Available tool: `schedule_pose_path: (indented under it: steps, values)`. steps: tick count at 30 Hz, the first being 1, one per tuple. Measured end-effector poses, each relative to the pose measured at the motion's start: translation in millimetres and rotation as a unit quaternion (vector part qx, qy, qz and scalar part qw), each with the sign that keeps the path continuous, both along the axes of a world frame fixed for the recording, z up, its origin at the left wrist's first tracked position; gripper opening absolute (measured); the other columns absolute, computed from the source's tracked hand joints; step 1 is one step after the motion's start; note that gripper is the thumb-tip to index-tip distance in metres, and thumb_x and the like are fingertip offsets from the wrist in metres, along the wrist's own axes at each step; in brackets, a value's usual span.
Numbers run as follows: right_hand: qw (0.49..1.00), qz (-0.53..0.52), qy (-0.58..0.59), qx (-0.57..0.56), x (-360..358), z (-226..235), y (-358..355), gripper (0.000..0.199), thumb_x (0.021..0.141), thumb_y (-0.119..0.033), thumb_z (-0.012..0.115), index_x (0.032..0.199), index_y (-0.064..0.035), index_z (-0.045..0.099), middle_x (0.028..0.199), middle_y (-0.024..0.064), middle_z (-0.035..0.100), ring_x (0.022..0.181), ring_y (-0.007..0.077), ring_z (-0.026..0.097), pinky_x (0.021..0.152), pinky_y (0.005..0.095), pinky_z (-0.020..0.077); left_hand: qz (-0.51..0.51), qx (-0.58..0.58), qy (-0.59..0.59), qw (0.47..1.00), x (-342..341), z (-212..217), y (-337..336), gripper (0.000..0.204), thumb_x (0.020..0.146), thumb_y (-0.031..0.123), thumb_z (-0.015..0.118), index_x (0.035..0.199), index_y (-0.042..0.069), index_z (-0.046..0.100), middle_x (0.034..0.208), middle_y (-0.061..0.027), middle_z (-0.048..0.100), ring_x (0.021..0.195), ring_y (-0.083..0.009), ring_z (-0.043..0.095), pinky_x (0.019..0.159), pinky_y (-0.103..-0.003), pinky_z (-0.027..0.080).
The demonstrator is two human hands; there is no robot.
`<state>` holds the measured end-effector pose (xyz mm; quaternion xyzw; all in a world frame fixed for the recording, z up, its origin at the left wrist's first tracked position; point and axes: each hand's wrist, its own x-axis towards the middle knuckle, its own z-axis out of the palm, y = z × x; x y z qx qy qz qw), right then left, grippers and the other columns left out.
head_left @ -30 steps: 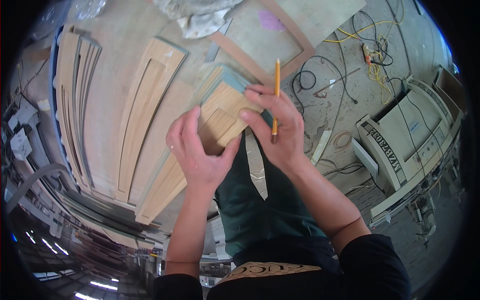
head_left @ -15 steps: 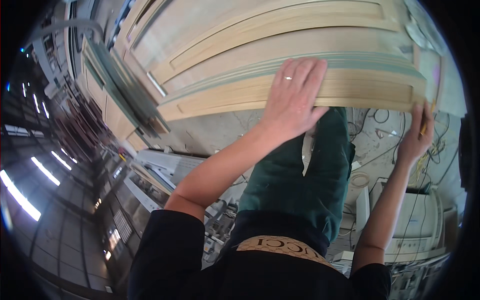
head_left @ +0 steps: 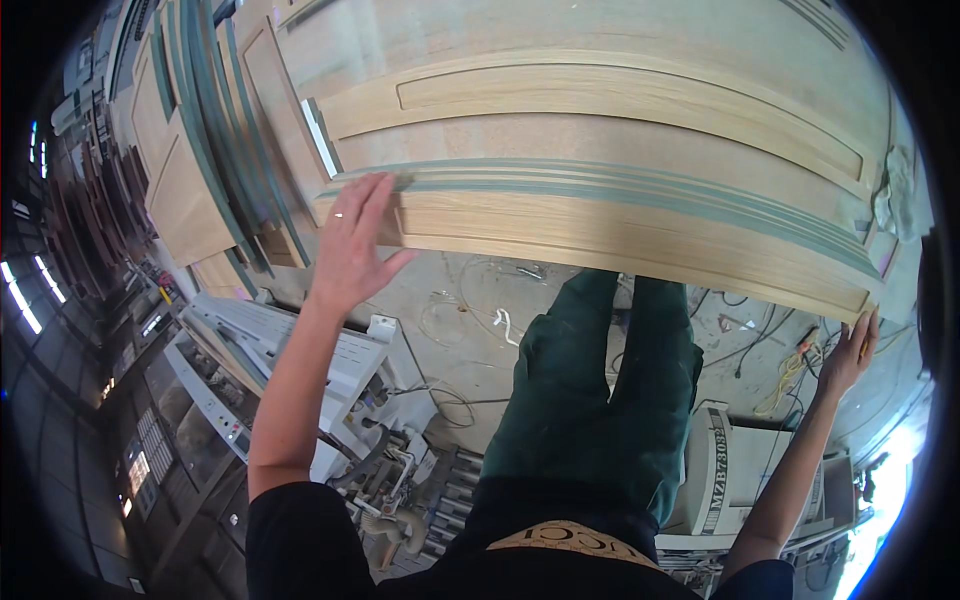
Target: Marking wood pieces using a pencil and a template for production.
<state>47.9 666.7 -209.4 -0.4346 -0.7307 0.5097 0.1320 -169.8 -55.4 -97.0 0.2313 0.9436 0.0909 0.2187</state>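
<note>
A stack of long, light-wood drawer-front panels point(head_left: 620, 235) lies across the table in front of me, its upper edges striped blue-green. At its left end, my left hand point(head_left: 350, 245) rests its fingers on the edge, thumb spread out to the right. My right hand point(head_left: 848, 352) is at the near right corner of the stack, fingers bent up against it. A thin yellow stick, which looks like a pencil point(head_left: 865, 348), shows between those fingers. Farther back lies one more wooden panel point(head_left: 600, 92) with a grooved rectangle, flat on the table point(head_left: 560, 142).
More panels with blue-green edges point(head_left: 205, 130) lean in a pile at the left. A grey-white machine point(head_left: 350, 350) stands below left, and a pale cabinet-like machine point(head_left: 760, 470) at lower right. Cables point(head_left: 790, 385) trail over the floor. A crumpled whitish cloth point(head_left: 897, 200) lies at the far right.
My left hand has slid left from the middle of the stack to its left end. The right hand stays at the right corner. The whole view has shifted, so the stack appears lower.
</note>
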Motion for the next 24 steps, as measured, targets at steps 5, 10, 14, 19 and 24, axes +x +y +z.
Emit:
schedule_pose_path:
  steps: [5,10,14,19,24]
  values:
    - [1.000,-0.009,-0.006,-0.016,0,1,3,0.053,0.109,-0.033,0.064,0.153,-0.0052,0.052,0.156,0.0113,0.053,0.140,0.0198,0.053,0.115,0.0430,0.0448,0.025,-0.043,-0.006,0.999,0,-4,-51,0.106,0.061,0.015,0.095,0.154,0.005,0.045,0.146,-0.0164,0.054,0.136,-0.0400,0.052,0.119,-0.050,0.042]
    - [0.999,-0.015,-0.027,-0.012,3,3,13,0.053,0.110,-0.032,0.062,0.153,-0.0040,0.051,0.156,0.0125,0.052,0.142,0.0215,0.051,0.117,0.0462,0.0436,0.009,-0.040,0.005,0.999,-6,-9,-77,0.101,0.062,0.013,0.094,0.151,0.005,0.047,0.144,-0.0162,0.055,0.134,-0.0401,0.053,0.120,-0.050,0.042]
    - [1.000,0.000,-0.018,-0.016,0,6,9,0.052,0.112,-0.030,0.059,0.153,0.0000,0.050,0.157,0.0121,0.050,0.144,0.0230,0.050,0.120,0.0480,0.0421,0.000,-0.030,0.003,1.000,-9,-9,-81,0.097,0.062,0.012,0.093,0.148,0.005,0.049,0.141,-0.0158,0.056,0.132,-0.0396,0.054,0.119,-0.050,0.043]
    - [0.999,-0.007,-0.040,-0.004,-5,8,4,0.053,0.112,-0.030,0.058,0.154,0.0003,0.048,0.159,0.0113,0.048,0.145,0.0239,0.049,0.120,0.0469,0.0422,-0.021,-0.022,0.021,0.999,-11,-11,-83,0.096,0.059,0.012,0.093,0.145,0.005,0.052,0.137,-0.0154,0.059,0.129,-0.0384,0.056,0.118,-0.050,0.044]
    - [0.999,-0.007,-0.050,0.011,-4,8,5,0.055,0.112,-0.031,0.058,0.156,0.0005,0.046,0.160,0.0106,0.046,0.146,0.0245,0.048,0.121,0.0467,0.0417,-0.028,-0.015,0.027,0.999,-13,-12,-85,0.095,0.057,0.013,0.094,0.143,0.005,0.054,0.135,-0.0151,0.060,0.127,-0.0378,0.057,0.117,-0.050,0.045]
